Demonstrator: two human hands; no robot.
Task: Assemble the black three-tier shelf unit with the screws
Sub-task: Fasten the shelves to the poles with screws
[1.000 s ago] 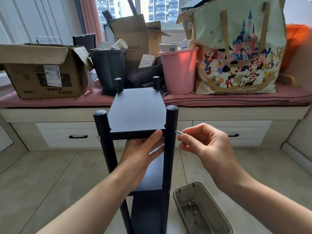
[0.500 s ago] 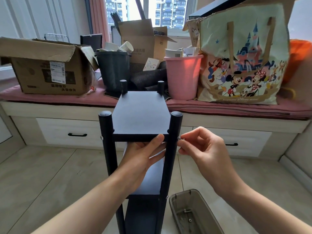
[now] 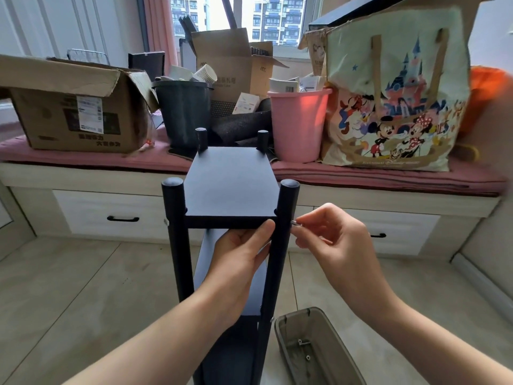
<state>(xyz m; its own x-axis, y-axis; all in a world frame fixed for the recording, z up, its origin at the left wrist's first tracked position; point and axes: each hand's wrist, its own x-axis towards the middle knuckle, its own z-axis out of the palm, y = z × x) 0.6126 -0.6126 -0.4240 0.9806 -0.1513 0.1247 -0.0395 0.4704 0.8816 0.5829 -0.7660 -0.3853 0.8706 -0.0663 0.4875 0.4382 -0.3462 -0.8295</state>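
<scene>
The black three-tier shelf unit (image 3: 230,187) stands upright on the tiled floor in front of me, its four round posts rising above the top board. My left hand (image 3: 241,262) holds the front edge of the top board from below, thumb against the board beside the near right post (image 3: 286,212). My right hand (image 3: 333,240) pinches a small silver screw (image 3: 296,223) between thumb and fingers, its tip against the outer side of that post at the level of the top board.
A grey plastic tray (image 3: 283,329) with a few loose screws lies on the floor at the lower right. Behind the shelf runs a window bench (image 3: 388,201) with drawers, loaded with cardboard boxes, a dark bin (image 3: 183,112), a pink bucket (image 3: 298,123) and a printed tote bag (image 3: 394,93).
My right hand has carried the screw leftward up to the near right post. The left hand has kept its hold under the top board. The view has shifted slightly.
</scene>
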